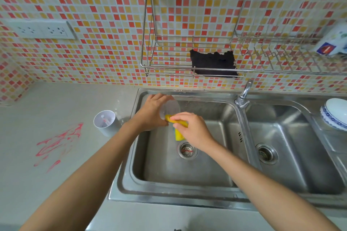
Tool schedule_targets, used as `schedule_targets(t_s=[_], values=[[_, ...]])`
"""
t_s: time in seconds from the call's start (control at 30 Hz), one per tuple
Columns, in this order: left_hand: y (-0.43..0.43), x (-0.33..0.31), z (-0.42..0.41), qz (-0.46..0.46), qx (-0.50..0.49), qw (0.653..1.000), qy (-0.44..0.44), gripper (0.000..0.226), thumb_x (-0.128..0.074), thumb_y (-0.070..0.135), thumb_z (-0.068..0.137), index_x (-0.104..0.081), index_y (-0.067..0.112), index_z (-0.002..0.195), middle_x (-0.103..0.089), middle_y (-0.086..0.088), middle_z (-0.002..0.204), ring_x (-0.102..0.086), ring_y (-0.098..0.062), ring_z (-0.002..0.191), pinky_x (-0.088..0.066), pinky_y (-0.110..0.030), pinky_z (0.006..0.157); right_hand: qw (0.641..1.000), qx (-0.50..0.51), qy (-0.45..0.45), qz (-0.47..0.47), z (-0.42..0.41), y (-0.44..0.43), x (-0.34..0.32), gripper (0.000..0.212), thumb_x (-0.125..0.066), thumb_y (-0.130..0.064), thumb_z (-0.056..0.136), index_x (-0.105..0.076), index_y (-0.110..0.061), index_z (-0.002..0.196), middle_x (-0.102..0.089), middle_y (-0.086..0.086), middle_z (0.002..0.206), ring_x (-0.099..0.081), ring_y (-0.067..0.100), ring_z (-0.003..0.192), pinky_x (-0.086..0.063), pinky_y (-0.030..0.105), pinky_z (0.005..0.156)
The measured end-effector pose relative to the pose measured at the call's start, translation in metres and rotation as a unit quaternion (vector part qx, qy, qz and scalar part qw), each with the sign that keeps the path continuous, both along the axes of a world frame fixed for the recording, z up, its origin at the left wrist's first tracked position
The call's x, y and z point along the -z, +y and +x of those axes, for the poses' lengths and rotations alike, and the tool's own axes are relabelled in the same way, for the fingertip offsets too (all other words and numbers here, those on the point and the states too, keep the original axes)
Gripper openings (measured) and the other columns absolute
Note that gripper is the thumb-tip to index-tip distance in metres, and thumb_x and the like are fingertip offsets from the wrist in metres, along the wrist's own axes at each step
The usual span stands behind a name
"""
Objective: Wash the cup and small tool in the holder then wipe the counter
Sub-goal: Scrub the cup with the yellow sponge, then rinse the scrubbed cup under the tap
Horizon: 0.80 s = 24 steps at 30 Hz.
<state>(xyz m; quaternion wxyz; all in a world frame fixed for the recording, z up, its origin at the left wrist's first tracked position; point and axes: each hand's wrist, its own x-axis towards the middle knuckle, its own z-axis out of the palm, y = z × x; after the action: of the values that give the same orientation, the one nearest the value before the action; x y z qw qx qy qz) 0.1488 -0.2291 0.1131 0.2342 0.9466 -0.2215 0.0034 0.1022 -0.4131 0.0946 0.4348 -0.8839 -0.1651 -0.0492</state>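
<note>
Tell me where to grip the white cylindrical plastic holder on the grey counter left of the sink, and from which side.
Probably wrap the white cylindrical plastic holder around its smooth outer wall at mid-height, coming from the front over the grey counter. It stands upright, mouth up, with the small tool inside, so a side grip keeps it level and clear of the contents.

Light: bright, even.
Shadows: faint, inside the sink [187,199].
Glare: dull sheen on its steel.
Distortion: wall tiles [93,5] above sink bow.
Blur: far right of sink.
</note>
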Motion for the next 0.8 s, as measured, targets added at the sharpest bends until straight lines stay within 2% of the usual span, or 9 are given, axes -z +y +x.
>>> schedule_targets(t_s=[0.07, 0.2, 0.3, 0.4, 0.5, 0.57, 0.67, 0.73, 0.8], values=[[0.007, 0.002, -0.002, -0.012, -0.001, 1.0, 0.017, 0.083, -0.086, 0.031, 0.065, -0.045, 0.024, 0.137, -0.049, 0.002, 0.136, -0.041, -0.017, 0.125, -0.033, -0.03, 0.106, 1.0, -0.013, -0.003, -0.02, 0.001, 0.002, 0.001, 0.026, -0.065, -0.007, 0.085, -0.074, -0.02, 0.105, -0.069, -0.007, 0.111, -0.056, 0.016, 0.101, -0.039, 0.021, 0.093], [0.015, -0.002, -0.005, -0.039, 0.014, 0.998, 0.038, 0.084, -0.086, 0.026, 0.064, -0.046, 0.022, 0.138, -0.049, 0.001, 0.136, -0.044, -0.017, 0.124, -0.038, -0.032, 0.106, 0.976, -0.001, -0.17, -0.136, 0.016, -0.002, 0.004, 0.032, -0.066, 0.005, 0.081, -0.074, -0.017, 0.102, -0.069, -0.005, 0.105, -0.048, 0.014, 0.1, -0.049, 0.027, 0.084], [0.022, -0.007, -0.002, -0.045, 0.016, 0.998, 0.046, 0.084, -0.086, 0.027, 0.065, -0.045, 0.023, 0.138, -0.049, 0.002, 0.135, -0.044, -0.018, 0.123, -0.038, -0.033, 0.106, 0.972, 0.026, -0.178, -0.153, 0.006, 0.013, 0.005, 0.034, -0.066, 0.006, 0.079, -0.073, -0.016, 0.104, -0.068, -0.005, 0.107, -0.05, 0.017, 0.1, -0.052, 0.028, 0.08], [0.027, -0.006, 0.004, -0.022, 0.036, 0.998, 0.045, 0.086, -0.086, 0.028, 0.064, -0.044, 0.021, 0.14, -0.048, 0.0, 0.137, -0.042, -0.019, 0.125, -0.035, -0.031, 0.107, 0.991, 0.006, -0.057, -0.124, 0.0, 0.027, 0.003, 0.028, -0.062, -0.003, 0.084, -0.074, -0.019, 0.105, -0.068, -0.004, 0.11, -0.055, 0.021, 0.098, -0.043, 0.027, 0.092], [0.031, -0.003, 0.003, -0.049, 0.041, 0.997, 0.052, 0.086, -0.086, 0.031, 0.065, -0.045, 0.02, 0.139, -0.048, 0.001, 0.138, -0.043, -0.019, 0.126, -0.039, -0.035, 0.108, 0.996, 0.046, 0.056, -0.058, 0.002, 0.027, -0.017, 0.023, -0.064, -0.008, 0.083, -0.076, -0.02, 0.099, -0.07, -0.005, 0.105, -0.061, 0.016, 0.096, -0.043, 0.025, 0.09], [0.037, 0.001, 0.003, -0.088, 0.039, 0.994, 0.051, 0.088, -0.087, 0.031, 0.064, -0.045, 0.018, 0.14, -0.049, 0.001, 0.137, -0.045, -0.016, 0.124, -0.041, -0.035, 0.106, 0.994, 0.098, 0.045, 0.024, 0.007, 0.027, -0.04, 0.021, -0.067, -0.008, 0.082, -0.076, -0.021, 0.096, -0.071, -0.007, 0.099, -0.063, 0.009, 0.092, -0.047, 0.023, 0.086], [0.047, 0.002, 0.007, -0.107, 0.05, 0.992, 0.046, 0.092, -0.088, 0.033, 0.063, -0.042, 0.018, 0.142, -0.047, 0.003, 0.138, -0.042, -0.006, 0.118, -0.036, -0.019, 0.101, 0.979, 0.159, -0.016, 0.129, 0.026, 0.036, -0.084, 0.018, -0.07, -0.013, 0.082, -0.075, -0.022, 0.097, -0.072, -0.011, 0.097, -0.064, -0.001, 0.089, -0.048, 0.018, 0.081], [0.05, 0.002, 0.012, -0.115, 0.054, 0.99, 0.055, 0.09, -0.087, 0.033, 0.065, -0.041, 0.021, 0.141, -0.046, 0.008, 0.135, -0.039, -0.003, 0.115, -0.034, -0.014, 0.097, 0.969, 0.19, -0.057, 0.148, 0.048, 0.045, -0.111, 0.017, -0.069, -0.016, 0.084, -0.074, -0.021, 0.1, -0.07, -0.013, 0.095, -0.062, -0.005, 0.087, -0.048, 0.013, 0.077], [0.05, 0.001, 0.018, -0.126, 0.052, 0.989, 0.065, 0.09, -0.087, 0.033, 0.065, -0.041, 0.023, 0.141, -0.045, 0.011, 0.134, -0.039, -0.005, 0.117, -0.035, -0.017, 0.098, 0.963, 0.216, -0.077, 0.139, 0.075, 0.055, -0.133, 0.015, -0.068, -0.018, 0.087, -0.073, -0.019, 0.101, -0.069, -0.012, 0.095, -0.062, -0.001, 0.087, -0.047, 0.012, 0.075]])
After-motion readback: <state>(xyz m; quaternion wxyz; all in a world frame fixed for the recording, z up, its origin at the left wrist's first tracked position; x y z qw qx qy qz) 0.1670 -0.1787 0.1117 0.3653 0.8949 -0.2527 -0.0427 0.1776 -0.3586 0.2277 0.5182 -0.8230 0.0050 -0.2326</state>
